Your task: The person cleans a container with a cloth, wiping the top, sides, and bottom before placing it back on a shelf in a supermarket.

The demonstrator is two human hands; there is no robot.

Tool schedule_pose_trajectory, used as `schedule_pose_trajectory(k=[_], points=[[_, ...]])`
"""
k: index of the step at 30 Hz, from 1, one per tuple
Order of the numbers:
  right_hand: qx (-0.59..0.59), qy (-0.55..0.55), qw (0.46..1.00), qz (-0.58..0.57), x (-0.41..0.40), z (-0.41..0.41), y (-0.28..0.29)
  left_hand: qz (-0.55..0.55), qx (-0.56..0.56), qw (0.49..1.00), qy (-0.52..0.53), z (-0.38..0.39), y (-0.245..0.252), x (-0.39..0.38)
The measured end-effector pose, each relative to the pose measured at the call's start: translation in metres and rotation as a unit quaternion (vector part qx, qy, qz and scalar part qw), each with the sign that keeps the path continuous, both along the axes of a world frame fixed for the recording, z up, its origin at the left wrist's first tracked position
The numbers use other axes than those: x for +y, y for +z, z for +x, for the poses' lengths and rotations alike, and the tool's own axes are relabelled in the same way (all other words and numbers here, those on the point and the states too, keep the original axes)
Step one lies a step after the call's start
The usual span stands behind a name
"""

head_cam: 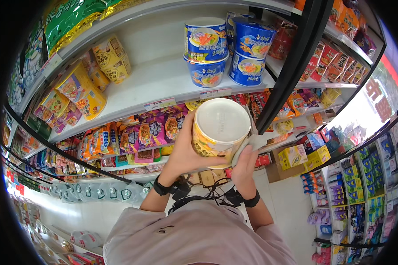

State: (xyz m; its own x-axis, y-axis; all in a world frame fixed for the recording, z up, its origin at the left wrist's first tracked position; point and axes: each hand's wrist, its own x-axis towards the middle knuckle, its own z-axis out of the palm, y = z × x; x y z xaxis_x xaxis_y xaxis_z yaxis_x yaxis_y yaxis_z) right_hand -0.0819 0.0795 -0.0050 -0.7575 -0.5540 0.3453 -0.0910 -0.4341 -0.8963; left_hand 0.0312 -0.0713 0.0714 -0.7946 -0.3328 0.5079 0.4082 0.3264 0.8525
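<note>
My left hand (182,149) grips a yellow instant noodle cup (212,145) in front of the shelf. The cup is tipped so that its round white end (223,120) faces the camera. A grey cloth (250,145) lies against the cup's right side, held in my right hand (245,164). Part of the cloth is hidden behind the cup. Stacked blue noodle cups (207,74) stand on the shelf beyond my hands, to the right. Yellow cups (81,89) stand at the shelf's left.
The white shelf board (146,82) has a front edge with price tags (159,103). A black upright post (290,63) rises on the right. Bagged noodles (152,131) fill the shelf below. Yellow boxes in a carton (272,170) sit low at right, and wrapped bottles (112,192) stand at lower left.
</note>
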Motion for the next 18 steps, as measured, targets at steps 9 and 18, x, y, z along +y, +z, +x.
schedule_pose_trajectory(k=[9,18], points=[[0.047,0.034,0.998,-0.024,0.005,0.013,0.021,0.031,-0.01,0.996,-0.082,0.004,-0.003,-0.032],[0.309,-0.155,0.938,-0.015,-0.006,0.011,0.003,-0.109,-0.019,0.988,0.107,0.012,0.011,0.011]])
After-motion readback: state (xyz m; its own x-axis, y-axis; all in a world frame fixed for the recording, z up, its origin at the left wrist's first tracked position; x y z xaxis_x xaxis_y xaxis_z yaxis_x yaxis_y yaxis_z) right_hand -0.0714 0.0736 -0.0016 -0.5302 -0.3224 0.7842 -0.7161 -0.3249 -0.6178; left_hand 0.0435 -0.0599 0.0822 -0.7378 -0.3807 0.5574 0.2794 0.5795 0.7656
